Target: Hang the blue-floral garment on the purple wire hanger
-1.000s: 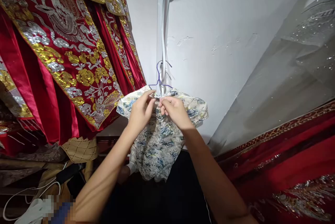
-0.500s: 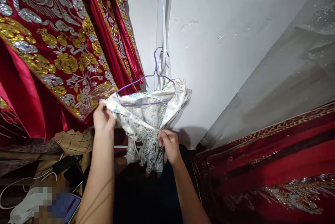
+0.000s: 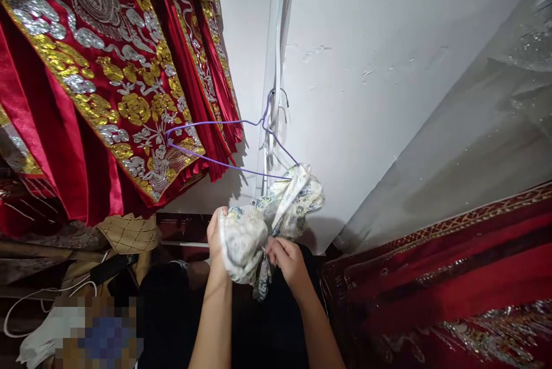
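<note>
A white garment (image 3: 245, 237) with a blue and green floral print hangs bunched and tilted; its exact kind is unclear. Only its right side is on the purple wire hanger (image 3: 207, 123), whose left arm is bare. The hanger's hook is up by a white strip on the wall. My left hand (image 3: 215, 234) is closed round the garment's left edge, with most fingers hidden behind the cloth. Lower down in the middle, my right hand (image 3: 288, 257) pinches a gathered part of the fabric.
A red garment with gold and silver embroidery (image 3: 133, 107) hangs at the left, behind the hanger's bare arm. Red embroidered cloth (image 3: 431, 277) fills the lower right. White wall (image 3: 366, 70) lies behind. A white cable (image 3: 26, 300) and a blurred patch are at lower left.
The garment's left side has come off the hanger. My left hand has moved right and down with that cloth, now bunched near my right hand, which keeps its pinch.
</note>
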Demonstrator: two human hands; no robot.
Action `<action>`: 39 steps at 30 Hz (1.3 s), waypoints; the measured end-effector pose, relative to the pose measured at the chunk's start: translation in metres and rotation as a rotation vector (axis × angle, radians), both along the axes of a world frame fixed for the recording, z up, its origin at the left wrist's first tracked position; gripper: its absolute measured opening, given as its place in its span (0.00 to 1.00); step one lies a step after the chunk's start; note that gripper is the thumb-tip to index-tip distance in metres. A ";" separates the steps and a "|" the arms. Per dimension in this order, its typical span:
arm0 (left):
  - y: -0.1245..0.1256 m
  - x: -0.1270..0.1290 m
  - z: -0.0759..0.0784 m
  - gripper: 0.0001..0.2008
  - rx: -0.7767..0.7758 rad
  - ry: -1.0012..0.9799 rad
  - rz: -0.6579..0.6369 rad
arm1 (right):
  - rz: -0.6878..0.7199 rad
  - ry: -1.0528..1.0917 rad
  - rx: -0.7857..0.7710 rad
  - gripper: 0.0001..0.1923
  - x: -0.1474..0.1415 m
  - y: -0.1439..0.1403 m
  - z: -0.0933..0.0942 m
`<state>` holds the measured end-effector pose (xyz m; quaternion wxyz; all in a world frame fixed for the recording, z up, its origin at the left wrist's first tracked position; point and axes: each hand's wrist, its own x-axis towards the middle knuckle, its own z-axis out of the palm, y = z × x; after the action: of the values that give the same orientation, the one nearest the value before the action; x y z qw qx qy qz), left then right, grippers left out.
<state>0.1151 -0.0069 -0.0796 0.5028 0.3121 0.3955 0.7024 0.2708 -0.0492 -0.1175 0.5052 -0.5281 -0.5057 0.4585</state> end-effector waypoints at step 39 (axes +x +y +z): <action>0.075 -0.076 0.125 0.11 0.593 1.360 -0.017 | 0.305 -0.389 0.233 0.09 0.065 0.109 0.130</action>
<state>0.0392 0.0685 0.0454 0.0469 0.8041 0.4107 0.4273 0.3363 0.0596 0.0130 0.3809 -0.4622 -0.7162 0.3582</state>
